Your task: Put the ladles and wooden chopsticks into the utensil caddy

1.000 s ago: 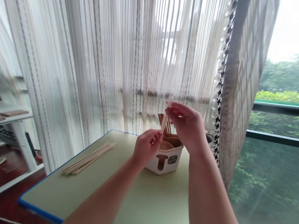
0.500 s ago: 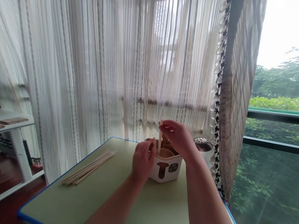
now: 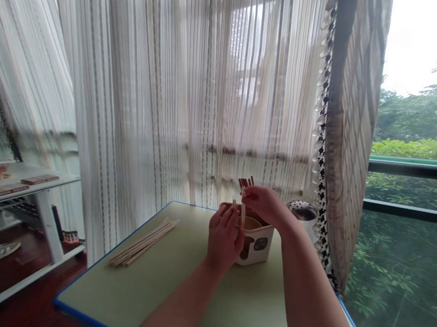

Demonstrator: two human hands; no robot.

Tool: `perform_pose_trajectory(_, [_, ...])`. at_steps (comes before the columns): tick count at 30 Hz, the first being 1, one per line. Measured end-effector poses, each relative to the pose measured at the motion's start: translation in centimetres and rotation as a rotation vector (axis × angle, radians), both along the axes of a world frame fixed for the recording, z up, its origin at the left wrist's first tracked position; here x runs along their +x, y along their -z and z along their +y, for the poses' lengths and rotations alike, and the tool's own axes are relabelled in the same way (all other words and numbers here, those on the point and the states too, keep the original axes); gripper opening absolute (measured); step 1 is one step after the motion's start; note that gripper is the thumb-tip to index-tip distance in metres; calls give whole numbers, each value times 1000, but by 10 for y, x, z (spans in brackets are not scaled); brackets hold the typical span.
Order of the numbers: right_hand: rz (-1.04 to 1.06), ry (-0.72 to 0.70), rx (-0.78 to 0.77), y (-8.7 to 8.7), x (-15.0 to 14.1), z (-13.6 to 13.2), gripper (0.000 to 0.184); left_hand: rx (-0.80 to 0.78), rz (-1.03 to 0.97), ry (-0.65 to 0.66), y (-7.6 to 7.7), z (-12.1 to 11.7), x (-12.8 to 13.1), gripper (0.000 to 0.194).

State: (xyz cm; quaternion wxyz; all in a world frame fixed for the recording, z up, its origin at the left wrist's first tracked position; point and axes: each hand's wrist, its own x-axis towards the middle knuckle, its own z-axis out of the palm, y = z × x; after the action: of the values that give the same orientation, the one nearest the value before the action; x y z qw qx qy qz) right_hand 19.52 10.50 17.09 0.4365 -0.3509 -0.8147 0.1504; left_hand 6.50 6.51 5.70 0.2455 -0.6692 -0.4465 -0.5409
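Observation:
A white utensil holder (image 3: 261, 244) with brown markings stands near the far edge of the green table (image 3: 171, 290); red-tipped chopsticks (image 3: 246, 182) and a wooden spoon stick out of it. My right hand (image 3: 263, 203) hovers over the holder, fingers pinched on a pale chopstick (image 3: 242, 214) that points down into it. My left hand (image 3: 225, 236) rests against the holder's left side, fingers stretched upward and apart, holding nothing.
A bundle of pale wooden sticks (image 3: 144, 242) lies on the table's left side. Striped sheer curtains hang behind, a heavier curtain (image 3: 347, 137) at right beside a window. A black dotted ladle (image 3: 302, 210) sits behind the holder. A white shelf (image 3: 12, 186) stands at left.
My right hand has come down from in front of the curtain with the chopstick and lowered it into the holder. My left hand let go of the stick and moved beside the holder.

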Motion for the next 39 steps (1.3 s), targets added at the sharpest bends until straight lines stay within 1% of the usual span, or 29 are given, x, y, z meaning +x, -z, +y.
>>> perform_pose_trajectory(3, [23, -4, 6, 2, 1, 4, 17, -3, -30, -9, -1, 3, -3, 40])
perform_pose_trajectory(7, [-30, 3, -5, 2, -1, 2, 14, -41, -51, -2, -3, 4, -6, 41])
perform_pose_trajectory(11, [-86, 2, 5, 4, -1, 1, 14, -74, -46, 35, -5, 5, -6, 37])
perform_pose_trajectory(14, [-102, -9, 0, 9, -2, 6, 15, -80, -62, 54, -4, 6, -7, 34])
perform_pose_trajectory(17, [-105, -12, -35, 16, -3, 15, 15, -82, -78, 48, -4, 6, -7, 31])
perform_pose_trajectory(22, [-105, -31, -37, 23, -7, 24, 17, -66, -97, 41, -7, 4, -7, 23])
perform_pose_trajectory(26, [-119, -14, -75, 22, -9, 22, 21, -77, -119, 10, -8, 3, -7, 19])
perform_pose_trajectory(28, [-148, -5, -80, 21, -10, 21, 19, -91, -127, -7, -7, 3, -6, 19])
perform_pose_trajectory(33, [-203, 11, -53, 19, -10, 20, 17, -108, -148, -24, -5, 1, -5, 17])
perform_pose_trajectory(39, [-241, 33, -17, 15, -15, 15, 14, -102, -216, -28, -8, 0, -8, 15])
